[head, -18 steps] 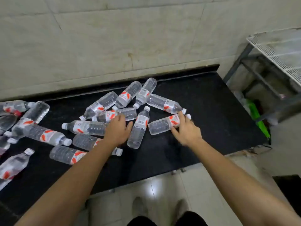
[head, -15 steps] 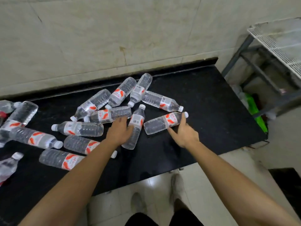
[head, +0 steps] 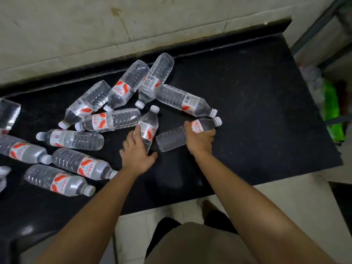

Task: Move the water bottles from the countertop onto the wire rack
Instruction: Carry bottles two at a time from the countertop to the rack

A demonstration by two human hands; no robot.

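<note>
Several clear water bottles with red-and-white labels lie on their sides on the black countertop [head: 257, 103]. My left hand [head: 136, 153] is wrapped around the lower half of one bottle [head: 149, 123] whose white cap points away from me. My right hand [head: 201, 139] grips another bottle [head: 171, 139] at its label, cap pointing right. Both bottles still rest on the counter. Only a dark leg of the wire rack [head: 320, 25] shows at the top right; its shelf is out of view.
A tiled wall runs behind the counter. More bottles lie at the left, such as one near the front [head: 59, 181] and one by the wall [head: 126, 84]. A green object [head: 332, 109] sits on the floor right of the counter. Pale floor tiles lie below.
Both hands have closed around their bottles; before they only rested on them. The view has tilted down and moved closer, so the rack's white shelf has left the frame.
</note>
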